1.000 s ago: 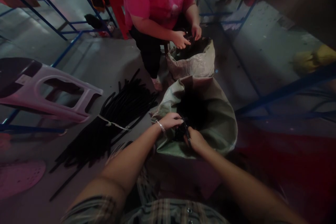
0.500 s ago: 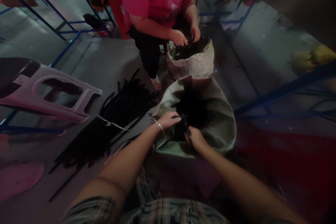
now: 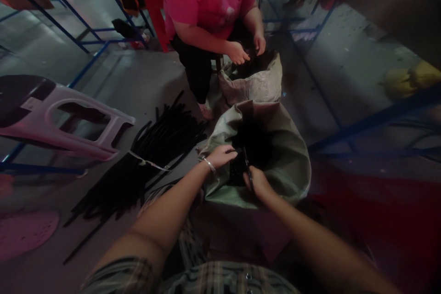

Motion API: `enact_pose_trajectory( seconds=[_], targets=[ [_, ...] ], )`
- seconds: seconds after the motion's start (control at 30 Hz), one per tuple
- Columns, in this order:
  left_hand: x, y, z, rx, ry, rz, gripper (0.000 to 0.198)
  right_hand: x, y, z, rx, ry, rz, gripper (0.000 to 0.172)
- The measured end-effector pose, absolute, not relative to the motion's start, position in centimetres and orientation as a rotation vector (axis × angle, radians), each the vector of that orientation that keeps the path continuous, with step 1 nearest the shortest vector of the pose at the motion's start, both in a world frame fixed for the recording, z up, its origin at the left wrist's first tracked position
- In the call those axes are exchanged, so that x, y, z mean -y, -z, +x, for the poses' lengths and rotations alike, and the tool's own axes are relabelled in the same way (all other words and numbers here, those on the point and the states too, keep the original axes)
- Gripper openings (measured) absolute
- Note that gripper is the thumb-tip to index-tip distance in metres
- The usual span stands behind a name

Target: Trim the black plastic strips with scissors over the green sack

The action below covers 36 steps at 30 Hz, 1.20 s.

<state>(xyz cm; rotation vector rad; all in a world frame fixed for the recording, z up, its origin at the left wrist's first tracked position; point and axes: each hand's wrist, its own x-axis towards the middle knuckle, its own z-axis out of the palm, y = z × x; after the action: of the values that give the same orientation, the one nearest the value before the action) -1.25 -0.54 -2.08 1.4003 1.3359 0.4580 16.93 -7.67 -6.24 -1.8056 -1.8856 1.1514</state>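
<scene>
Blk tubing [image 3: 237, 170] betw. L hand [image 3: 220, 156], R hand [image 3: 257, 183]

black tubing [image 3: 237, 170] | inside green woven sack [image 3: 289, 179] | (mostly lost in shadow)

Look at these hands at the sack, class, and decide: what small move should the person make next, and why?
Probably lift the black strip up out of the sack with the right hand, because those fingers seem to pinch it. The left hand is beside it at the mouth of the green sack, and a pile of similar strips lies on the floor nearby.
</scene>
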Motion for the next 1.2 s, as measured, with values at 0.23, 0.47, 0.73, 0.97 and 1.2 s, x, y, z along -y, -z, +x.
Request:
enact_pose_trajectory(
  seconds=[0.23, 0.47, 0.73, 0.97, 1.2],
  targets=[
    [0.5, 1.5, -1.0, -1.293, -0.484, 1.295, 0.021, 8.0, 5.2, 16.6, 2.050, -1.160, -1.768, 0.012],
    [1.0, 1.9, -0.8, -1.181, -0.429, 1.299, 0.018, 7.9, 5.0, 16.7, 2.110, -1.176, -1.796, 0.016],
    [1.1, 2.2, -0.8, -1.197, -0.396, 1.298, 0.020, 7.9, 4.9, 16.7, 2.193, -1.092, -1.898, 0.018],
    [0.9, 2.5, -1.2, -1.281, -0.438, 1.486, 0.027, 7.7, 5.0, 16.7, 2.103, -1.078, -1.853, 0.009],
    [0.7, 2.6, -1.4, -1.319, -0.410, 1.633, 0.027, 7.7, 5.8, 16.8, 1.954, -1.140, -1.842, 0.012]
  ],
)
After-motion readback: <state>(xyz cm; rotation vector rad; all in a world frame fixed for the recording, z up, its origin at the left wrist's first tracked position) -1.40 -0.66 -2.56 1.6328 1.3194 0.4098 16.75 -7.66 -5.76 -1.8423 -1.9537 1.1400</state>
